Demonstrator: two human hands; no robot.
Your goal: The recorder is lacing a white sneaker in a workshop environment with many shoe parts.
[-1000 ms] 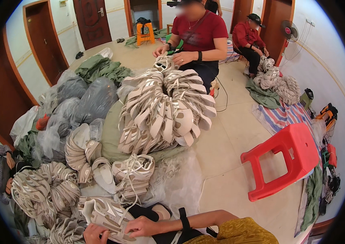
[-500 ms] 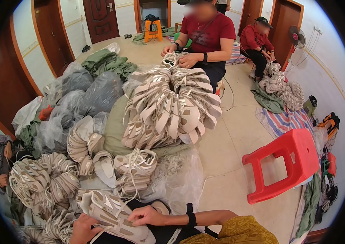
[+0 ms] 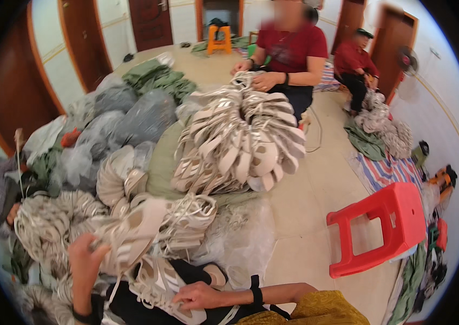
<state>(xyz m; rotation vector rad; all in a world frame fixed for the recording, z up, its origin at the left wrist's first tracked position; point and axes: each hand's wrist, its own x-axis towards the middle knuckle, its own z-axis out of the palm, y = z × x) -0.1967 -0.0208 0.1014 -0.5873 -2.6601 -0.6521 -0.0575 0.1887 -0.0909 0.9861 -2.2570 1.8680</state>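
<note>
On my lap lies a beige and white shoe upper (image 3: 156, 284) with pale laces. My right hand (image 3: 200, 297) presses its bent fingers onto the laced front of that upper. Further left, my left hand (image 3: 86, 265) is raised, thumb and fingers closed at the edge of a second beige shoe upper (image 3: 140, 227), which is tilted and slightly blurred. Loose laces hang beneath this one. Just beyond it sits a stack of laced uppers (image 3: 189, 222), and a heap of uppers (image 3: 45, 227) lies to the left.
A co-worker in a red shirt (image 3: 292, 46) handles a big ring of uppers (image 3: 240, 135). Clear plastic bags (image 3: 145, 124) pile up at the left. A red stool (image 3: 378, 230) lies tipped on the floor at the right. Another person (image 3: 354, 65) sits at the far right.
My left hand has risen from the upper on my lap and now has another upper in it. My right hand has barely moved. The whole view has shifted slightly.
</note>
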